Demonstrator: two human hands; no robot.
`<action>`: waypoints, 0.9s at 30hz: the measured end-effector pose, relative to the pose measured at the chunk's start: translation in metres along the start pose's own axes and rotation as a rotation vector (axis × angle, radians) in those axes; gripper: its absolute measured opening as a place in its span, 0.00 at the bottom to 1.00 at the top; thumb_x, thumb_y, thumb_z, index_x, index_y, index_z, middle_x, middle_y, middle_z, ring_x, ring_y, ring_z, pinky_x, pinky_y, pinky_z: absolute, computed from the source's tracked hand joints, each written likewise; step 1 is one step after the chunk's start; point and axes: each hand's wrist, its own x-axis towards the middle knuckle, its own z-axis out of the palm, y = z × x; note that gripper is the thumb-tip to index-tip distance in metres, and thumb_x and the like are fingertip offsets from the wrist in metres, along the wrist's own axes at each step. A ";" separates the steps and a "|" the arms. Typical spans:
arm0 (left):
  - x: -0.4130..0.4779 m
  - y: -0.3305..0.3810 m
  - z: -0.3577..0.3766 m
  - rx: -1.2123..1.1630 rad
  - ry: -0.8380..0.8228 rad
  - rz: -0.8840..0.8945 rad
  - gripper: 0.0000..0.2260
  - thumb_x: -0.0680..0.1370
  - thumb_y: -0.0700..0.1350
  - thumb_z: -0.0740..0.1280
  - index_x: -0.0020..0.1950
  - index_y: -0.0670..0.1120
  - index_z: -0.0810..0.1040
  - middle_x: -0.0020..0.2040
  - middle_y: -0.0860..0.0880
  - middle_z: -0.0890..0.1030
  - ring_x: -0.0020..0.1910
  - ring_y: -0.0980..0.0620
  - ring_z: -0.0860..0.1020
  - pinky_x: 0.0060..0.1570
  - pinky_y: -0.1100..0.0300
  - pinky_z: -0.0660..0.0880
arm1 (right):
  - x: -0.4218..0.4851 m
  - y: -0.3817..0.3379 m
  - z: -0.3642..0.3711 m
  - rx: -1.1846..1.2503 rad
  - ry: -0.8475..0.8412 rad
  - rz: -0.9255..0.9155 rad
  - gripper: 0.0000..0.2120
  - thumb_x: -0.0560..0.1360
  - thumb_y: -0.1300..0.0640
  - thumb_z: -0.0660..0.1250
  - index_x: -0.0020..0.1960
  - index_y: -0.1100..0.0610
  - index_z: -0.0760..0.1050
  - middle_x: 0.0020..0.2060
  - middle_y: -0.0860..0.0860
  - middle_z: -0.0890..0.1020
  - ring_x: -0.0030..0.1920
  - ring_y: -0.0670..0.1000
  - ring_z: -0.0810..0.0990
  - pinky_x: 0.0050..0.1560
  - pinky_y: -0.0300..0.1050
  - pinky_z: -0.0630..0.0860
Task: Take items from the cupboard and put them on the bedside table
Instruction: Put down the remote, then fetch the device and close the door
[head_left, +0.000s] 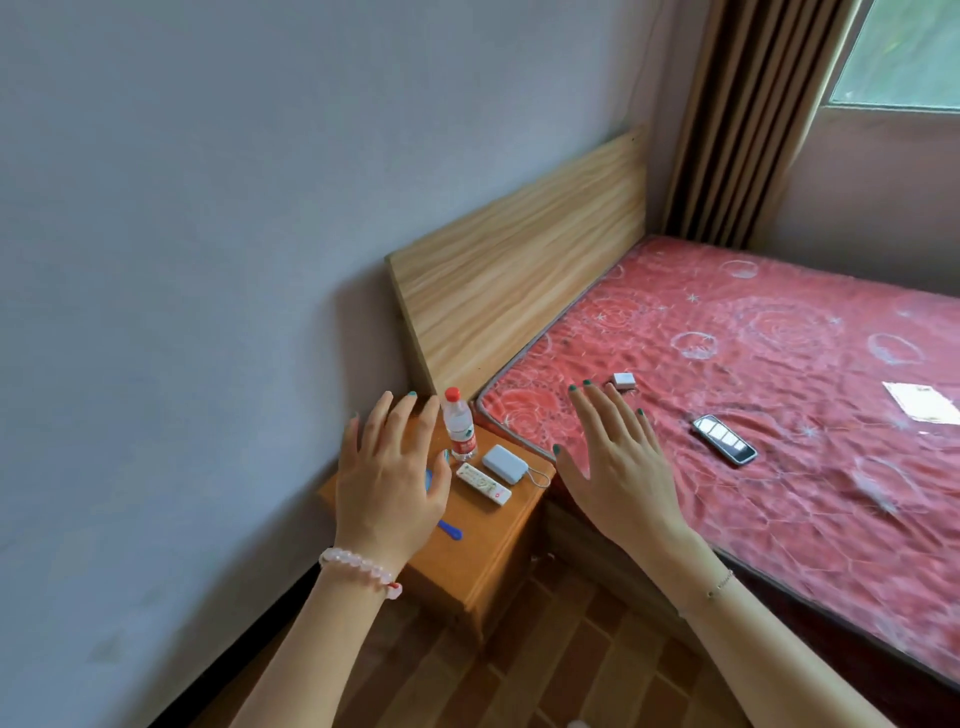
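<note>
- Left hand (387, 483): fingers spread wide, holds nothing, palm down over the bedside table (483, 540), left part of the top. Cannot tell whether it touches the top.
- Right hand (618, 467): also spread flat and empty, just off the table's right edge, over the bed (779, 338).
- Items on the table: water bottle (460, 426), upright, red cap, red label, clear, at the back; grey-white power bank (504, 464) with a cord loop just in front of it; white remote (483, 484) lying flat beside the power bank; blue plastic thing (451, 530) near the front, mostly hidden under the left hand, type unclear.
- Step, as judged: set-down looks finished, hands free for another fetch. The cupboard is not in view.
- Doing it well: lift the left hand straight up. The bottle is tall, light and close to the fingers (410, 410), so a sideways sweep could tip it onto the remote.
- Right of the table, on the bed: phone (723, 439), small white box (623, 380), paper (922, 402).
</note>
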 end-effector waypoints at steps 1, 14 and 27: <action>-0.007 -0.007 -0.005 -0.007 0.008 0.005 0.24 0.74 0.51 0.54 0.67 0.44 0.72 0.63 0.42 0.76 0.65 0.40 0.71 0.61 0.40 0.68 | -0.006 -0.012 -0.001 0.001 0.008 0.005 0.30 0.75 0.43 0.52 0.73 0.55 0.59 0.71 0.54 0.65 0.72 0.55 0.59 0.69 0.59 0.61; -0.054 -0.011 -0.046 -0.246 0.086 0.276 0.24 0.74 0.51 0.55 0.69 0.45 0.70 0.65 0.42 0.74 0.67 0.41 0.69 0.63 0.39 0.65 | -0.110 -0.082 -0.051 -0.068 0.144 0.228 0.30 0.75 0.41 0.49 0.73 0.54 0.58 0.71 0.52 0.65 0.73 0.53 0.58 0.70 0.57 0.61; -0.077 0.141 -0.095 -0.487 0.160 0.765 0.23 0.74 0.51 0.56 0.66 0.44 0.71 0.63 0.42 0.76 0.65 0.40 0.71 0.63 0.39 0.66 | -0.245 -0.050 -0.180 -0.370 0.397 0.619 0.27 0.73 0.45 0.60 0.70 0.55 0.65 0.68 0.53 0.70 0.69 0.55 0.66 0.63 0.60 0.69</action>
